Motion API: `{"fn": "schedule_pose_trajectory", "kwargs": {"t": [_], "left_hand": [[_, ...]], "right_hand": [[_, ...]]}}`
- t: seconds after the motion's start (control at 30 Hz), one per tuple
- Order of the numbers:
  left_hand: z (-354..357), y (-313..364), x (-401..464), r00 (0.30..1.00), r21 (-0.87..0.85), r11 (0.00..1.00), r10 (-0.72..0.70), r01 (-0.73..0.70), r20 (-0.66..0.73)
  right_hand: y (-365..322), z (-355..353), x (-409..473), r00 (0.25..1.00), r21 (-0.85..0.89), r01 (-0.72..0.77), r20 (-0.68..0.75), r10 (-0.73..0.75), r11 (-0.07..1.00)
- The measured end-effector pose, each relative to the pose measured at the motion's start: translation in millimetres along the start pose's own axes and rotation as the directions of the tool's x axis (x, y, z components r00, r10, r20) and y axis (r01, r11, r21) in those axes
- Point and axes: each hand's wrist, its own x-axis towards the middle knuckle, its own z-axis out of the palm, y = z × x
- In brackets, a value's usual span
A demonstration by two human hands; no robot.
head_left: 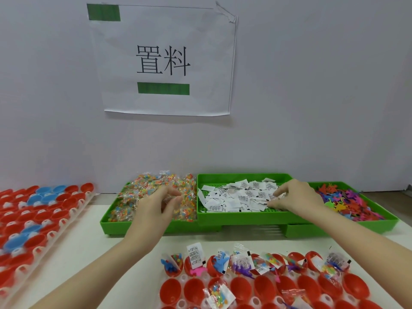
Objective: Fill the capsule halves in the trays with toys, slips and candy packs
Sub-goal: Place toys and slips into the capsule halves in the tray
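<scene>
My left hand reaches into the pile of clear candy packs in the left green tray, fingers curled round a pack. My right hand lies on the white paper slips in the middle green tray, fingertips pinching slips at the pile's right side. Colourful plastic toys fill the right green tray. In front of me a tray of red capsule halves holds toys, slips and candy packs in its far row; one nearer half holds a candy pack.
On the left a clear tray carries several red and blue capsule halves. A white wall with a printed paper sign stands right behind the green trays. Bare white tabletop lies between the trays.
</scene>
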Motion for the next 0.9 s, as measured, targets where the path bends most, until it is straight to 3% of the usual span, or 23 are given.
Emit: {"fn": "schedule_pose_trajectory", "kwargs": {"t": [0.33,0.47,0.63,0.8,0.87,0.9], "left_hand": [[-0.4,5.2,-2.6,1.000,-0.042,0.999,-0.028,0.028,-0.009],[-1.1,4.8,-2.7,0.999,-0.043,0.998,-0.043,0.043,-0.010],[-1.1,2.6,-2.4,0.998,-0.036,0.997,-0.063,0.063,0.001],[-1.1,2.6,-3.0,0.997,-0.029,0.997,-0.077,0.077,-0.012],[-0.2,3.9,-4.0,0.997,-0.029,0.996,-0.079,0.079,-0.010],[0.1,4.8,-4.6,0.997,-0.034,0.996,-0.082,0.081,-0.006]], "right_hand": [[8.9,-11.7,0.6,0.995,0.105,0.048,-0.092,-0.038,0.993],[9.1,-16.3,3.4,0.993,0.265,0.083,-0.108,-0.056,0.961],[9.4,-16.3,5.5,0.999,0.317,0.043,-0.044,-0.030,0.947],[-3.9,-18.6,0.0,0.984,0.626,-0.061,0.168,-0.058,0.778],[-7.6,-16.2,-0.8,0.979,0.544,-0.038,0.189,-0.078,0.838],[-7.6,-14.3,0.2,0.989,0.382,0.008,0.133,-0.063,0.924]]}}
